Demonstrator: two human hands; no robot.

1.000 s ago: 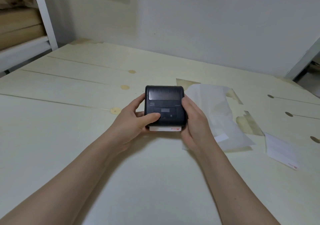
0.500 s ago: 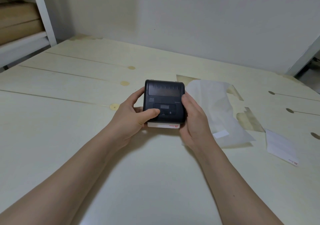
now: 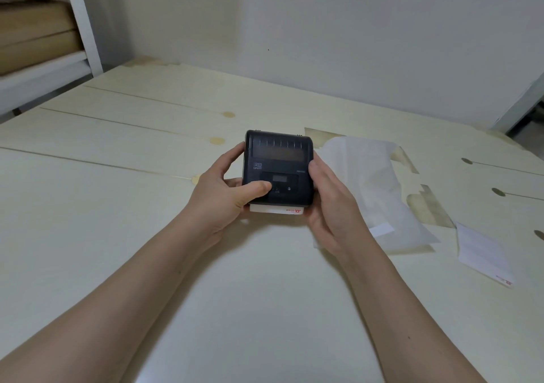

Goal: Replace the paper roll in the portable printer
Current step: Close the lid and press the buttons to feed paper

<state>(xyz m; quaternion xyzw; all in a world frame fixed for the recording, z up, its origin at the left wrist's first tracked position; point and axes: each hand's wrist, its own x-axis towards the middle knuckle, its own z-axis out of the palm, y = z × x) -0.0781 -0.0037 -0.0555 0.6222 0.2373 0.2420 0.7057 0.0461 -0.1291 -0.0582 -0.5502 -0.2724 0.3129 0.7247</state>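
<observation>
While clamping the printer point(image 3: 279, 158) between left hand point(image 3: 219, 200) and right hand point(image 3: 329, 203), thumbing its buttons point(image 3: 282, 189), likely to feed paper point(image 3: 276, 210) out its near edge.

We seem to be in a plain workroom or storeroom. A broad bench point(image 3: 103, 220) of pale boards, with seams and round knots, runs to a bare white wall point(image 3: 368, 44). At the left we see a white rack point(image 3: 85, 29) stacked with brown cardboard point(image 3: 35, 46). A small black printer point(image 3: 278, 167) and loose paper sheets point(image 3: 368, 176) at the bench suit a place of work.
</observation>
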